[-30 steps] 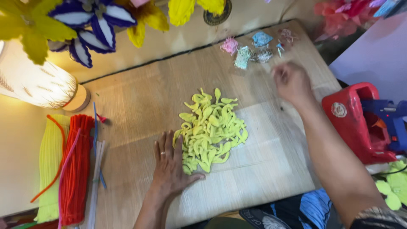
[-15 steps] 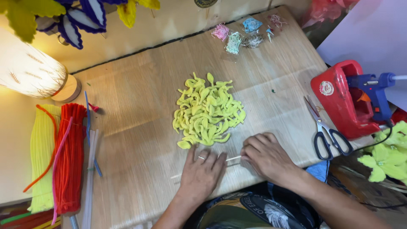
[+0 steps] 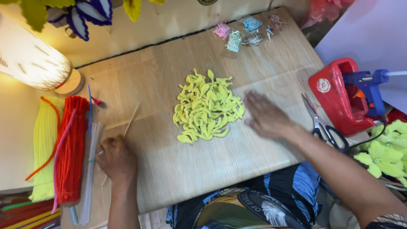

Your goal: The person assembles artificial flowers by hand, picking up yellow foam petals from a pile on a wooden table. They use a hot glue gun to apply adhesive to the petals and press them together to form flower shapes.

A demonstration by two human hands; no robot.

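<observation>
— What has changed since half a second ago?

— Then both my hands sat together below the heap of yellow petal pieces (image 3: 207,108), on a thin stick. Now they have parted. My left hand (image 3: 115,157) has gone well to the left of the heap, closed around the thin wooden stick (image 3: 129,123), which slants up toward the heap. My right hand (image 3: 266,115) has come up just right of the heap, blurred, fingers spread flat, holding nothing.

— And the stuff itself?

— The heap is fuzzy, curled, leaf-shaped loops, lying mid-board on the pale wood-grain tabletop (image 3: 237,159). Far left of the heap lie bundles of fuzzy red pipe cleaners (image 3: 72,144) and yellow ones (image 3: 42,144). Right of the heap lie black-handled scissors (image 3: 324,127).
</observation>
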